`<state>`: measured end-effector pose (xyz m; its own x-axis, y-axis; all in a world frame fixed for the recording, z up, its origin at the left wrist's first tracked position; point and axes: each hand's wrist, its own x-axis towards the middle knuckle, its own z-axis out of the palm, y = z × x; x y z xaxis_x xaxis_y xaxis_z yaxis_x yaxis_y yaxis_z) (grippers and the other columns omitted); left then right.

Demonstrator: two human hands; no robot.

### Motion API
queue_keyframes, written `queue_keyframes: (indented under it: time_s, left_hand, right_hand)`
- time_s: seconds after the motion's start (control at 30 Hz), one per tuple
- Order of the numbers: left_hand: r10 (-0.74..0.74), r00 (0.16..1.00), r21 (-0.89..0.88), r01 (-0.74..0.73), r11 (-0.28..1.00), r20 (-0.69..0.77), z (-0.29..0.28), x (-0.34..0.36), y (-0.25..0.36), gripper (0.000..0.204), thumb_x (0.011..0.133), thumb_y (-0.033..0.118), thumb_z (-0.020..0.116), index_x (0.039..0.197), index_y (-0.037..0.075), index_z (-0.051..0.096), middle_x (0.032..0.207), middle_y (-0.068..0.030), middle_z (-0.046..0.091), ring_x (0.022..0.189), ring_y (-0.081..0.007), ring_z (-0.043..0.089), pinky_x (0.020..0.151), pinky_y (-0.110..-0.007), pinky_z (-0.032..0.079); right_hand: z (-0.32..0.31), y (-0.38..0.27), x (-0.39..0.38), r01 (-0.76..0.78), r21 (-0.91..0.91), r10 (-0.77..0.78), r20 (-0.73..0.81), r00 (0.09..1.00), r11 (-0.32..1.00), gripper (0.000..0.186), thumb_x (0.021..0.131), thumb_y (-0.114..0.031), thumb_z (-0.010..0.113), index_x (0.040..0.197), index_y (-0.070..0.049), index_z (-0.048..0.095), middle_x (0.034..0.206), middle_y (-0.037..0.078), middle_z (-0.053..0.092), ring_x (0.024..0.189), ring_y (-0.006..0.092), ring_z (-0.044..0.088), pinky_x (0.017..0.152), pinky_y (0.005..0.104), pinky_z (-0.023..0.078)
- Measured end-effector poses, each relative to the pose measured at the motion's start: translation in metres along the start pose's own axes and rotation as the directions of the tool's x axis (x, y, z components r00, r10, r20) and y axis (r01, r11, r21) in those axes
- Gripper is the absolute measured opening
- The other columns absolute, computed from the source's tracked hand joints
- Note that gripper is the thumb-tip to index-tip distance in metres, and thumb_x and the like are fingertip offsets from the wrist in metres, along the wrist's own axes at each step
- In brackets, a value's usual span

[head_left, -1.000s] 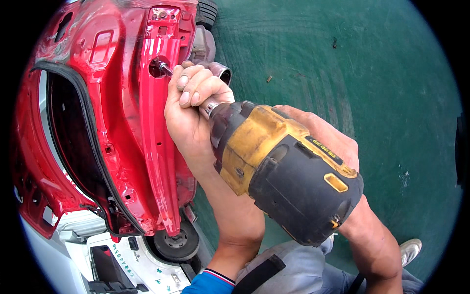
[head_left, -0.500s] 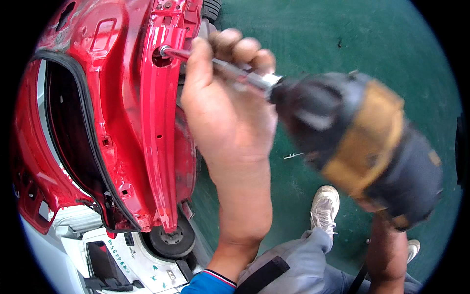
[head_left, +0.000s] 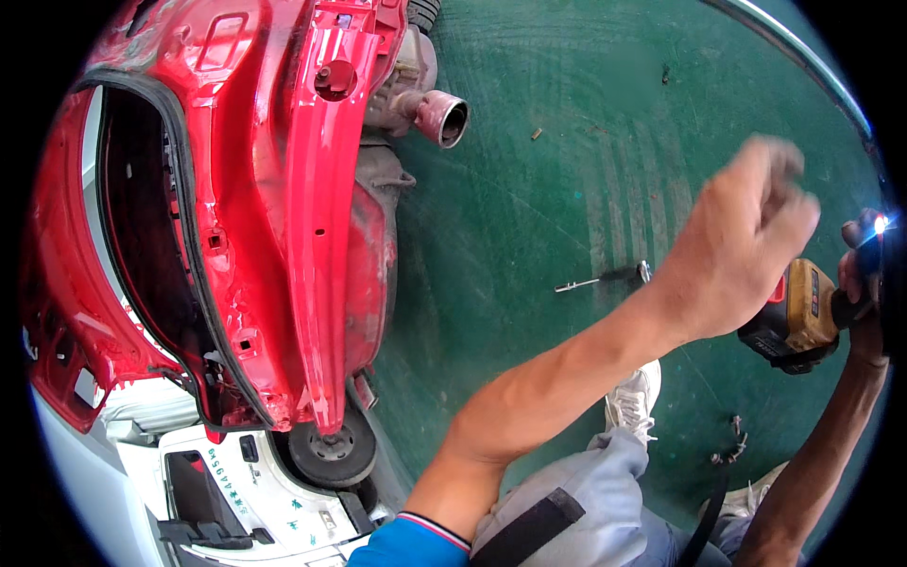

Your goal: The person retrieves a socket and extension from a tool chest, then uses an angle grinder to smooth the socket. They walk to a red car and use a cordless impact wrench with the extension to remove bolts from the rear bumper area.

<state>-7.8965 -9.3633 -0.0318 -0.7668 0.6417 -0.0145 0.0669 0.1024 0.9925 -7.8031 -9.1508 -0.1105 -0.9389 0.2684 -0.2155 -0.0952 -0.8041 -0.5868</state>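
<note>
My left hand (head_left: 746,236) is lifted over the green floor at the right, blurred, with its fingers curled; whether anything is inside it I cannot see. My right hand (head_left: 864,269) at the far right edge grips a yellow and black cordless driver (head_left: 798,321) with a small light shining at its top. Both hands are well away from the red car body (head_left: 312,236) on the left. A round bolt point (head_left: 335,76) shows on the upright red panel.
A long metal extension tool (head_left: 605,279) lies on the green floor (head_left: 529,217). A chrome exhaust tip (head_left: 442,115) sticks out beside the red panel. A small wheel (head_left: 331,449) and white body parts (head_left: 236,491) sit low left. My white shoe (head_left: 633,402) is below.
The driver and both hands have pulled off the red panel and swung far to the right. The left hand let go of the driver's shaft. The bolt point is now uncovered.
</note>
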Motion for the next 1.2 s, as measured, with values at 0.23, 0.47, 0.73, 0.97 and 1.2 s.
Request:
queue_keyframes:
  time_s: [0.23,0.47,0.73,0.97,1.2]
  left_hand:
    - [-0.313,0.904,0.147,0.366,0.919,-0.290,-0.009,-0.101,-0.108,0.026,0.092,0.013,0.065,0.113,-0.001,0.065,0.101,-0.0127,0.071,0.088,-0.0155,0.068,0.079,-0.030,0.055]
    - [-0.205,0.878,0.577,-0.096,0.811,0.433,0.040,-0.189,-0.177,0.036,0.080,0.009,0.073,0.115,0.010,0.064,0.103,-0.0074,0.061,0.090,-0.0238,0.065,0.076,-0.032,0.054]
    - [0.146,0.725,0.453,-0.560,0.694,0.673,0.093,-0.179,-0.211,0.011,0.081,0.018,0.060,0.091,0.013,0.061,0.088,-0.0073,0.056,0.080,-0.0253,0.062,0.068,-0.036,0.054]
    - [0.075,0.808,0.476,-0.416,0.775,0.585,0.095,-0.180,-0.231,0.011,0.079,0.016,0.065,0.076,0.009,0.057,0.090,-0.0095,0.052,0.083,-0.0271,0.059,0.072,-0.040,0.053]
    - [-0.321,0.924,-0.007,0.326,0.945,-0.208,0.001,-0.135,-0.194,0.020,0.086,0.006,0.072,0.105,0.005,0.069,0.094,0.0005,0.067,0.085,-0.0068,0.060,0.075,-0.026,0.051]
  right_hand:
    - [-0.034,0.004,-0.002,0.246,-0.427,-0.223,0.104,0.969,0.870,0.043,0.083,-0.018,0.071,0.120,-0.001,0.060,0.107,0.018,0.069,0.069,0.0162,0.061,0.065,0.0283,0.052]
    - [-0.022,-0.005,-0.004,0.262,-0.247,-0.242,0.111,0.964,0.933,0.037,0.077,-0.006,0.068,0.112,0.005,0.062,0.104,0.022,0.071,0.062,0.0190,0.065,0.056,0.0272,0.055]
    - [-0.025,0.016,-0.016,0.195,-0.343,-0.155,0.141,0.978,0.919,0.047,0.080,-0.017,0.069,0.122,0.000,0.060,0.116,0.019,0.068,0.070,0.0103,0.057,0.061,0.0239,0.046]
    - [-0.031,0.005,-0.035,0.203,-0.462,-0.193,0.071,0.979,0.863,0.058,0.074,-0.020,0.073,0.128,-0.005,0.060,0.114,0.019,0.067,0.065,0.0096,0.055,0.060,0.0227,0.047]
    - [-0.012,0.027,-0.022,0.082,-0.519,-0.100,-0.007,0.995,0.851,0.048,0.076,-0.015,0.066,0.122,-0.002,0.062,0.106,0.015,0.070,0.065,0.0087,0.052,0.062,0.0232,0.045]
